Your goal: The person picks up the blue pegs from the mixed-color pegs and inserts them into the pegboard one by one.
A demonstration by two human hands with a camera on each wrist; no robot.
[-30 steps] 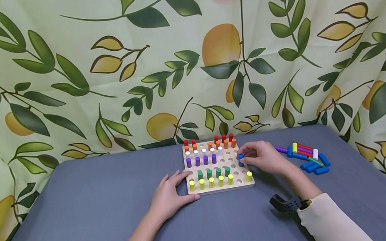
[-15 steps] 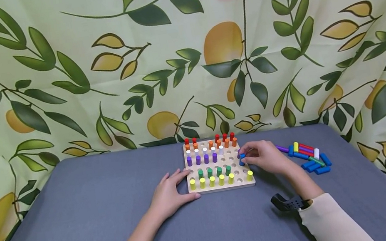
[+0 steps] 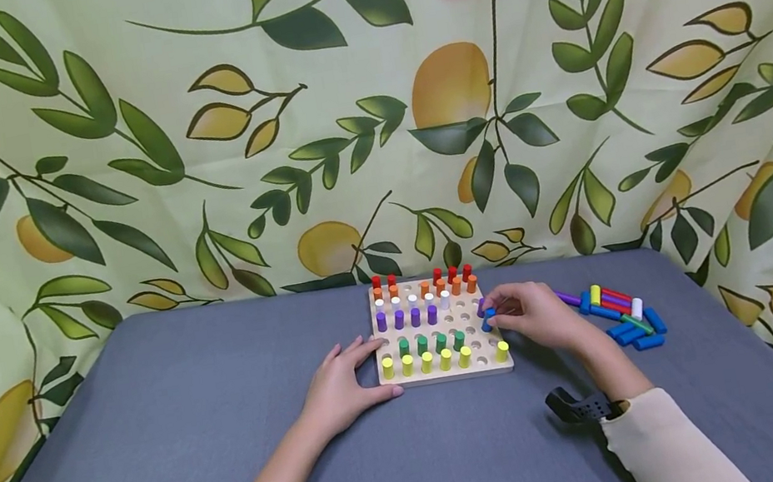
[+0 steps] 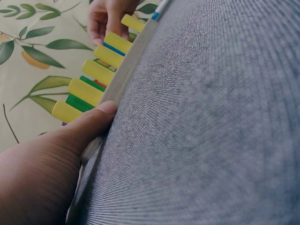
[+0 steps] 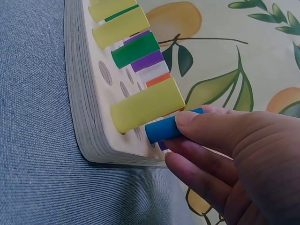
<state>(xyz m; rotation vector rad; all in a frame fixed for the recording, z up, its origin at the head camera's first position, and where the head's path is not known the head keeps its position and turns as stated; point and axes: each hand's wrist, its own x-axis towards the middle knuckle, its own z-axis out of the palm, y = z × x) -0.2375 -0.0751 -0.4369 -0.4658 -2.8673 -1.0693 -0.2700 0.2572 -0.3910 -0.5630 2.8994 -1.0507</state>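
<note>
Grey tabletop [image 3: 193, 406] beneath, my right fingers [image 5: 201, 158] pinch a blue peg [image 5: 161, 130]; best straighten it, spread left fingers [image 3: 364, 352] bracing the board [image 5: 82, 93].

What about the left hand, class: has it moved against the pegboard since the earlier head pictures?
No, the left hand shows no clear shift either way: it rests at the same front left corner of the pegboard.
</note>
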